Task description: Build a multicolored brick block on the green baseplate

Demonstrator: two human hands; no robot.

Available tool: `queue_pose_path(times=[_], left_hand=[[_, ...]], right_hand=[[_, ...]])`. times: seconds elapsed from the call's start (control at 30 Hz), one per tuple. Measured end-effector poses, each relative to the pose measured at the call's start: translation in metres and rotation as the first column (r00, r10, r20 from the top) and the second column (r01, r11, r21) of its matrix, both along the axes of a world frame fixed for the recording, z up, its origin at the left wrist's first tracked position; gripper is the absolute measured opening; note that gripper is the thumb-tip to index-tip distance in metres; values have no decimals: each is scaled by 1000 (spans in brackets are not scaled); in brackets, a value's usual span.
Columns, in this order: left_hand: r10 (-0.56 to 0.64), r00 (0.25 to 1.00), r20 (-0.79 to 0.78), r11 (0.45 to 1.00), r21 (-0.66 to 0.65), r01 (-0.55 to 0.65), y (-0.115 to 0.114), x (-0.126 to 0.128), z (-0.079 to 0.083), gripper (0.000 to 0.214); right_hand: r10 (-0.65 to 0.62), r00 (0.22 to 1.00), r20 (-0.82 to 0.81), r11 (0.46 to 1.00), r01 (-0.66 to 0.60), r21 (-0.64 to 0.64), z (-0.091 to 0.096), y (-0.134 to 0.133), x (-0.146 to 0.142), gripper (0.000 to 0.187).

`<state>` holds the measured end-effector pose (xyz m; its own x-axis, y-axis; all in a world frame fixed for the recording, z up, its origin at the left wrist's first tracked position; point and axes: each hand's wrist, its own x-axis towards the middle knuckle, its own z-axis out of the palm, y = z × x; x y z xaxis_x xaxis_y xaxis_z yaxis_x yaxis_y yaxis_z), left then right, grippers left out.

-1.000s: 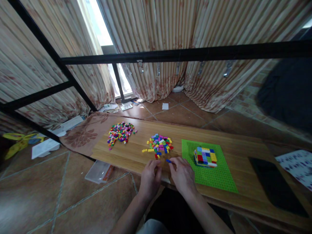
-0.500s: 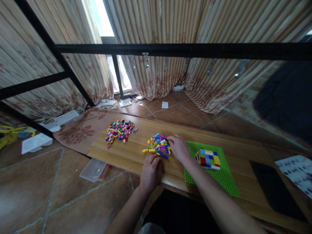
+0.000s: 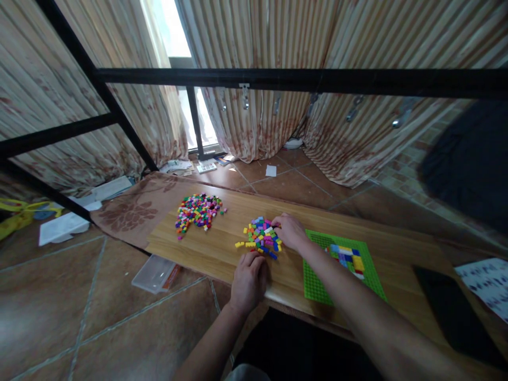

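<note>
My right hand (image 3: 291,231) reaches into the right side of a small heap of mixed-colour bricks (image 3: 260,238) on the wooden board (image 3: 206,248); its fingers curl down among the bricks and hide what they touch. My left hand (image 3: 248,279) rests curled at the board's near edge, just below the heap. A green baseplate (image 3: 317,280) lies right of the heap, carrying a block of multicoloured bricks (image 3: 349,258) partly covered by my right forearm. A second, larger brick heap (image 3: 197,210) sits further left.
A black metal frame (image 3: 278,79) crosses above the board. A dark flat slab (image 3: 452,312) and a printed sheet (image 3: 486,283) lie at the right. A clear plastic box (image 3: 153,272) and papers sit on the tiled floor at the left. Curtains hang behind.
My right hand went from the board's near edge up to the right side of the small heap and now stays there. The left hand kept its place near the edge.
</note>
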<state>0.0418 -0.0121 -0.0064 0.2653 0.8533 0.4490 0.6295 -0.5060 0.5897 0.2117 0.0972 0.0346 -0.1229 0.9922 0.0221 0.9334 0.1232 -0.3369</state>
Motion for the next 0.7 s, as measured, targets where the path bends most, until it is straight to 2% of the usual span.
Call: queue_pose_path(times=[0.2, 0.47, 0.7], left_hand=[[-10, 1000, 28, 1000, -7, 11, -2, -1, 0, 17], [-80, 974, 212, 995, -33, 89, -7, -9, -5, 21], [-84, 976, 203, 996, -25, 91, -7, -9, -7, 22]], right_hand=[[-7, 999, -39, 1000, 7, -12, 1, -1, 4, 21], [-117, 989, -86, 993, 116, -18, 9, 6, 30, 29], [-9, 999, -46, 999, 7, -54, 4, 4, 16, 23]])
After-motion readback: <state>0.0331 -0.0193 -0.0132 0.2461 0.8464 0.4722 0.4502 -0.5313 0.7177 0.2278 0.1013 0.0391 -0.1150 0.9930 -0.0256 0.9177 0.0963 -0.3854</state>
